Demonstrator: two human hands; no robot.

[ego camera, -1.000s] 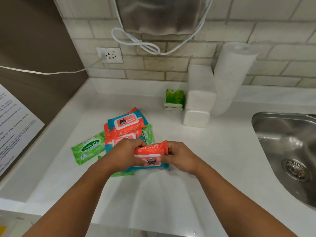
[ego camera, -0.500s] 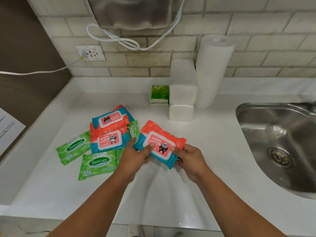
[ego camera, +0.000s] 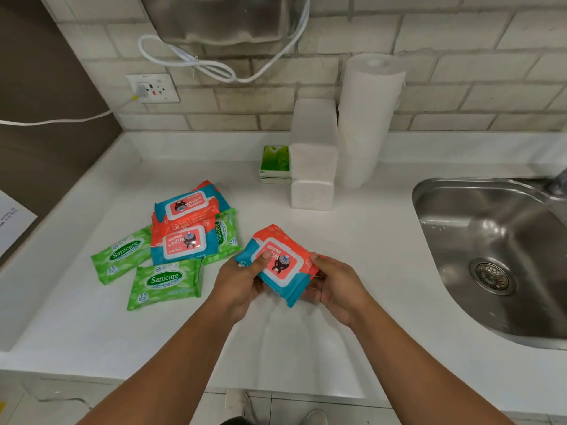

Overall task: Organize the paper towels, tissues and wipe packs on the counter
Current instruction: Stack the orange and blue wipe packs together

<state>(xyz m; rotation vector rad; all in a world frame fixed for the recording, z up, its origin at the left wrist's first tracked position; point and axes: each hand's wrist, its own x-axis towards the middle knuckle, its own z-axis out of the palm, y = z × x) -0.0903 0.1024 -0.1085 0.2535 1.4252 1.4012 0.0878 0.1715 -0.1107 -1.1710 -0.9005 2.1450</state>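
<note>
Pinched at both ends in a two-hand grip — left hand (ego camera: 241,283), right hand (ego camera: 336,286) — pack (ego camera: 277,265), long axis slanting to lower right; pile (ego camera: 187,237) left of centre, nearer left hand.

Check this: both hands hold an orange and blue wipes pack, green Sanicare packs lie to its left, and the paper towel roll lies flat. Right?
Not quite. The head view shows the paper towel roll standing upright by the wall, not flat. The left hand and right hand do hold the orange and blue wipes pack, and the green Sanicare packs do lie to its left.
</note>
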